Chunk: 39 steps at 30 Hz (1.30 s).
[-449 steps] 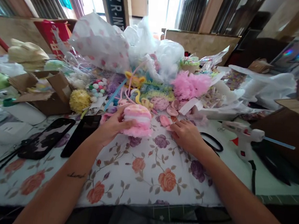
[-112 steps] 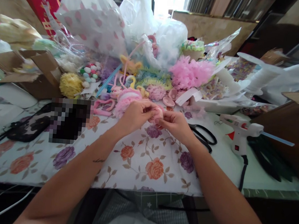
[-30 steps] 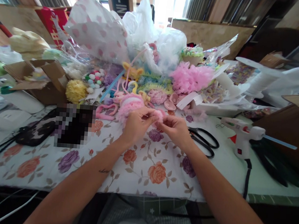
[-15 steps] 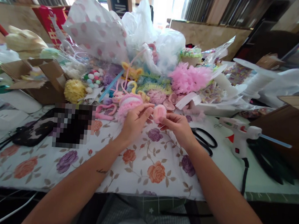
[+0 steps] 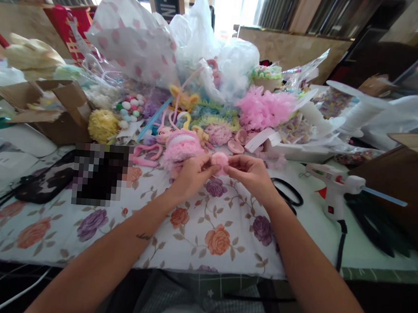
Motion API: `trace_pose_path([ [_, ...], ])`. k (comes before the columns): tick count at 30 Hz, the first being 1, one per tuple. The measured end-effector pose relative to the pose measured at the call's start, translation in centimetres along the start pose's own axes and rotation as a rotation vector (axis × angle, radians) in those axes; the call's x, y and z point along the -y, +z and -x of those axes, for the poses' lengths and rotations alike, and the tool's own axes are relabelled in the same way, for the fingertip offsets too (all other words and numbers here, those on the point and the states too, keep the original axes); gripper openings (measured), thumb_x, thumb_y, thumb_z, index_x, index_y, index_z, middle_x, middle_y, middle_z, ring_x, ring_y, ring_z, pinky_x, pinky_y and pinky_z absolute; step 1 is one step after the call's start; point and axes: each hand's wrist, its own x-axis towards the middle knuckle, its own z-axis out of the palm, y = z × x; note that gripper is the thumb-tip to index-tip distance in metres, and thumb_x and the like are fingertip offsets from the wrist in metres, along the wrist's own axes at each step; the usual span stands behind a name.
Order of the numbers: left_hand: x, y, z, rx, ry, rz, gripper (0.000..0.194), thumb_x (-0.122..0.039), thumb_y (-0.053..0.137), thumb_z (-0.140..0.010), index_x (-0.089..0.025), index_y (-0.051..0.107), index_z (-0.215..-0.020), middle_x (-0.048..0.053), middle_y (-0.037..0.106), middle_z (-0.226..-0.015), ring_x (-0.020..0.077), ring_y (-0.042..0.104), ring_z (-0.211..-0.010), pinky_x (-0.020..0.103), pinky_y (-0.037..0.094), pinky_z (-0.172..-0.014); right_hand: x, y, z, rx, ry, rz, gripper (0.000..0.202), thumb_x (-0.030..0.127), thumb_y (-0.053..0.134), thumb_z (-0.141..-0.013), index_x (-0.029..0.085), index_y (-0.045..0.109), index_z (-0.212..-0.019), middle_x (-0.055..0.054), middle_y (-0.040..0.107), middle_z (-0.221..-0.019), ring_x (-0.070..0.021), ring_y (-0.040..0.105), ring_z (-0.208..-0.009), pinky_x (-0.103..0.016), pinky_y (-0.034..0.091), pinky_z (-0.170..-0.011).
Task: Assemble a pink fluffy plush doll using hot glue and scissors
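A small, fuzzy pink piece (image 5: 219, 162), rounded in outline, is held up between my two hands over the flowered cloth (image 5: 195, 242). My left hand (image 5: 194, 173) pinches its left edge, thumb toward me. The fingers of my right hand (image 5: 250, 173) close on its right edge. Just behind my left hand lies a fluffy pink headband-like piece (image 5: 183, 147) with a white band. Pink oval pieces (image 5: 236, 146) rest behind the held piece, beyond my right hand.
Black-handled scissors (image 5: 288, 191) and a white glue gun (image 5: 337, 186) with a clear stick lie at the right. Trimmings, pink tulle (image 5: 265, 108) and plastic bags (image 5: 131, 39) heap up at the back. Cardboard boxes stand left (image 5: 53, 110) and right (image 5: 412, 192).
The fuzzy pink piece has turned and shifted slightly left and down. My left hand has come in to grip its left edge; both hands now hold it.
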Motion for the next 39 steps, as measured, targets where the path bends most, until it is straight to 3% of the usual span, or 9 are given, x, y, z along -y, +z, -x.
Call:
trace_pose_path([
  [5,-0.4,0.7,0.2,-0.027,0.086,-0.219,0.022,-0.023,0.058,-0.084,-0.018,0.05,-0.064,-0.003,0.052,-0.058,0.013,0.046,-0.057,0.026,0.033,-0.058,-0.3,0.4,0.0,0.028,-0.021,0.029,0.029,0.04,0.075,-0.072,0.016,0.071,-0.086,-0.004,0.07,-0.078,-0.0151,0.062,-0.067,-0.026,0.05,-0.06],
  [8,-0.3,1.0,0.2,-0.043,0.089,-0.233,0.022,-0.024,0.059,-0.084,-0.017,0.054,-0.064,-0.002,0.053,-0.058,0.0133,0.047,-0.058,0.026,0.034,-0.059,-0.4,0.5,0.0,0.016,0.018,-0.018,0.028,0.039,0.076,-0.071,0.015,0.069,-0.081,-0.003,0.067,-0.071,-0.0138,0.06,-0.06,-0.026,0.05,-0.055],
  [11,0.1,0.9,0.2,-0.04,0.055,-0.072,0.02,-0.035,0.057,-0.087,-0.017,0.066,-0.088,0.003,0.067,-0.081,0.0162,0.06,-0.072,0.027,0.044,-0.067,-0.3,0.5,-0.1,-0.059,0.094,-0.135,0.029,0.039,0.079,-0.067,0.015,0.065,-0.075,-0.003,0.067,-0.068,-0.0136,0.061,-0.059,-0.027,0.053,-0.056],
  [15,0.5,0.9,0.3,-0.027,-0.043,0.22,0.041,-0.047,0.06,-0.086,-0.018,0.062,-0.116,0.006,0.07,-0.094,0.0166,0.068,-0.076,0.029,0.054,-0.073,0.0,0.4,-0.2,-0.119,0.156,-0.354,0.028,0.033,0.082,-0.062,0.017,0.063,-0.074,0.0,0.067,-0.069,-0.0134,0.064,-0.062,-0.028,0.057,-0.061],
  [19,0.5,1.1,0.2,0.044,-0.258,0.639,0.035,-0.046,0.067,-0.081,-0.014,0.062,-0.092,0.003,0.067,-0.073,0.0146,0.067,-0.065,0.027,0.056,-0.064,0.2,0.5,-0.2,-0.087,0.16,-0.423,0.031,0.03,0.083,-0.061,0.018,0.062,-0.08,0.001,0.069,-0.072,-0.0129,0.067,-0.063,-0.027,0.058,-0.062],
  [23,0.4,1.0,-0.1,0.047,-0.4,0.847,0.021,-0.03,0.071,-0.08,-0.013,0.06,-0.079,0.002,0.066,-0.067,0.0109,0.065,-0.058,0.021,0.054,-0.058,0.3,0.6,-0.1,-0.076,0.162,-0.369,0.03,0.031,0.085,-0.058,0.017,0.063,-0.073,0.001,0.068,-0.066,-0.0118,0.064,-0.06,-0.022,0.053,-0.055],
  [26,0.2,0.7,-0.1,0.031,-0.463,0.902,0.009,-0.016,0.065,-0.083,-0.011,0.061,-0.077,0.002,0.066,-0.064,0.0094,0.064,-0.057,0.018,0.054,-0.057,0.3,0.5,-0.1,-0.054,0.172,-0.34,0.028,0.032,0.085,-0.059,0.016,0.066,-0.072,0.0,0.068,-0.068,-0.0111,0.063,-0.058,-0.023,0.053,-0.056],
  [30,-0.2,0.5,0.0,0.0,-0.515,0.958,0.014,-0.006,0.058,-0.085,-0.01,0.061,-0.072,0.003,0.065,-0.063,0.0086,0.064,-0.057,0.016,0.054,-0.056,0.0,0.5,-0.1,-0.038,0.175,-0.353,0.027,0.034,0.085,-0.06,0.016,0.071,-0.074,-0.001,0.069,-0.071,-0.0117,0.065,-0.06,-0.026,0.057,-0.061],
  [39,-0.7,0.3,-0.3,-0.033,-0.623,1.01,0.02,0.001,0.055,-0.083,-0.008,0.062,-0.066,0.003,0.064,-0.06,0.0066,0.063,-0.055,0.014,0.054,-0.056,0.0,0.3,-0.1,-0.028,0.177,-0.317,0.028,0.036,0.085,-0.062,0.016,0.074,-0.08,-0.002,0.07,-0.074,-0.0118,0.065,-0.064,-0.025,0.056,-0.062],
])
